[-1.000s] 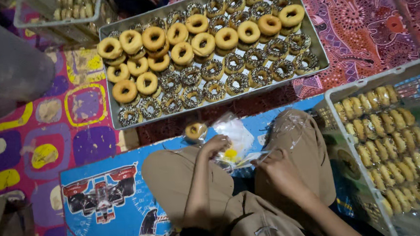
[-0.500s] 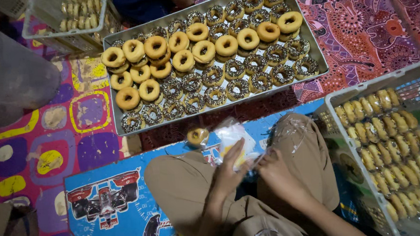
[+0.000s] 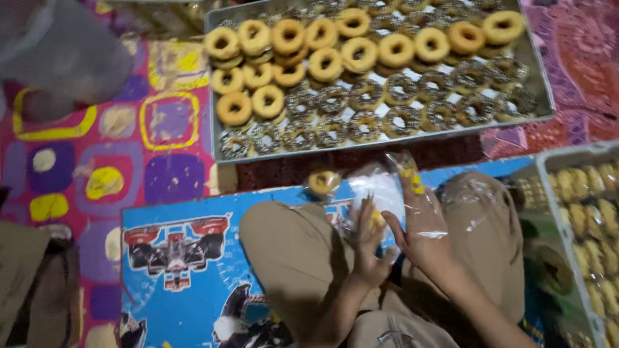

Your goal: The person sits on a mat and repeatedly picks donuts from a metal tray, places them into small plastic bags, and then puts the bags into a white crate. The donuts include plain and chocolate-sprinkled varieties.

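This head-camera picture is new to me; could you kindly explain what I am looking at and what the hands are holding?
The camera sits on a person's head and looks down at their lap, so there is no machine, only two bare hands. The person sits on a blue printed mat laid over a colourful patterned floor covering. The left hand and right hand together hold a clear plastic bag above the knees; what is inside is too blurred to tell. Beyond the knees lies a metal tray of ring doughnuts, some plain golden, some with dark sprinkles. One wrapped doughnut lies on the mat by the tray. At the right stands another tray of small yellowish pastries.
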